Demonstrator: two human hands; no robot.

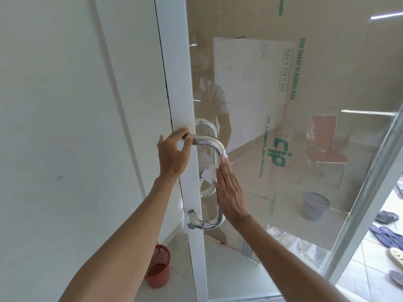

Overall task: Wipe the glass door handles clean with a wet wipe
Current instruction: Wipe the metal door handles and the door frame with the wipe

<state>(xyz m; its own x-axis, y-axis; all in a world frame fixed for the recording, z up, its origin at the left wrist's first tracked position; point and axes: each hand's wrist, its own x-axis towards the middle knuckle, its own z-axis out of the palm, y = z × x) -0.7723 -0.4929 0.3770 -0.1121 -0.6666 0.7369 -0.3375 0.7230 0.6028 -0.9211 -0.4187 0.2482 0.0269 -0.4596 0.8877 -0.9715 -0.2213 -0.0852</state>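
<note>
A chrome D-shaped door handle [212, 144] is fixed to the white frame of a glass door [305, 105]. My left hand [173, 152] grips the handle's upper horizontal end beside the frame. With straight fingers, my right hand [229, 188] presses a white wet wipe [209, 172] against the handle's vertical bar; the wipe's edge sticks out left of my fingers. A second chrome handle [207, 127] shows behind the glass on the door's other side.
A red mesh basket [158, 267] stands on the tiled floor at the foot of the white wall. Behind the glass are cardboard sheets, a red chair [322, 147] and a grey basket [315, 205]. Several sandals [386, 232] lie at the right.
</note>
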